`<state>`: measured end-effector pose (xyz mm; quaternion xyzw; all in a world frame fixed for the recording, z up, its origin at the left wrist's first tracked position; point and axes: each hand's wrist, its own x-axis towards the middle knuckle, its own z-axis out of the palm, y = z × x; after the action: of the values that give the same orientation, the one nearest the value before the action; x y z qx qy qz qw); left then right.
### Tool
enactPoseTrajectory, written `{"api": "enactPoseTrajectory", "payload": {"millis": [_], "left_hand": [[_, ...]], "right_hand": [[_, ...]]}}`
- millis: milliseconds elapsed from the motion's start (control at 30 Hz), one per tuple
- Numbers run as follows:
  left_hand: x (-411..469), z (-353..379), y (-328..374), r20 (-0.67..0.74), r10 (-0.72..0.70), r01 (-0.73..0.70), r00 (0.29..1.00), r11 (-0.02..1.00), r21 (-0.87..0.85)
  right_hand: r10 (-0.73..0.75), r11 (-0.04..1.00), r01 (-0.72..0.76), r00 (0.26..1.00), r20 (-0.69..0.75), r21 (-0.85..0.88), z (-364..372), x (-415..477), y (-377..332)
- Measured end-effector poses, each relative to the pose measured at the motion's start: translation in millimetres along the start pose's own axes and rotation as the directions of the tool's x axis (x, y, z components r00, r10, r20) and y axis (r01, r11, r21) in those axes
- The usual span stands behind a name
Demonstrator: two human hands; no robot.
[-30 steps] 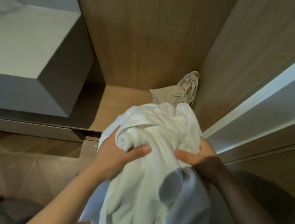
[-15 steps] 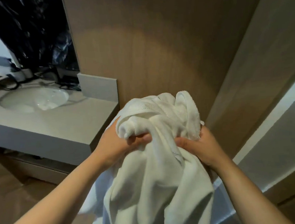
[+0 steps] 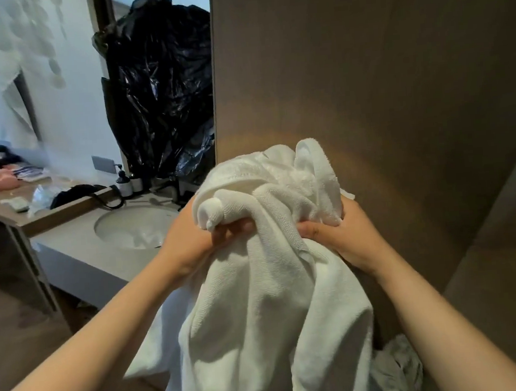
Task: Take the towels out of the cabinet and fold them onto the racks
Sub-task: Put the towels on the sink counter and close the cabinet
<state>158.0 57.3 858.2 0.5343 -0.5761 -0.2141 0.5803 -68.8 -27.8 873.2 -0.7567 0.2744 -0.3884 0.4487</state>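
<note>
Both hands are up in front of the wooden cabinet panel [image 3: 349,80], with a bunched white towel [image 3: 267,287] between them. The left hand [image 3: 189,244] is clenched round a rolled fold near the top of the towel, its fingers curled under the roll. The right hand [image 3: 343,238] grips the other side of the bundle, thumb laid across the cloth and fingers buried behind it. The towel is clear of the cabinet and off any rack; its top is a crumpled heap above the knuckles, and the rest hangs down in loose folds between the forearms.

To the left stands a pale vanity countertop [image 3: 79,255] with a round sink basin [image 3: 132,226] set in it. A dark pump bottle [image 3: 123,182] stands behind the basin, near the faucet [image 3: 174,189]. A black plastic bag [image 3: 162,88] covers the space above them. Low on the right, beside the hanging towel, lies something grey and crumpled [image 3: 394,369], perhaps cloth; the light is too dim to tell.
</note>
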Motion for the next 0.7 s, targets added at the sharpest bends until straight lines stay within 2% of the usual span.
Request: {"api": "enactPoseTrajectory", "payload": {"millis": [333,467,700], "left_hand": [[81.6,-101.1,-61.3,-0.030,0.004,-0.003,1.000,1.000,0.026],[103.9,-115.3,-84.7,-0.049,0.002,0.003,0.999,0.996,0.085],[140.1,-111.0,-124.8,-0.130,-0.056,0.062,0.990,0.997,0.046]], "right_hand": [[-0.049,0.999,0.049,0.999,0.017,-0.020,83.3,122.2,15.7],[-0.037,0.999,0.037,0.999,0.027,-0.008,99.7,153.2,30.5],[-0.009,0.998,0.005,0.998,0.070,0.059,104.1,207.4,69.4]]}}
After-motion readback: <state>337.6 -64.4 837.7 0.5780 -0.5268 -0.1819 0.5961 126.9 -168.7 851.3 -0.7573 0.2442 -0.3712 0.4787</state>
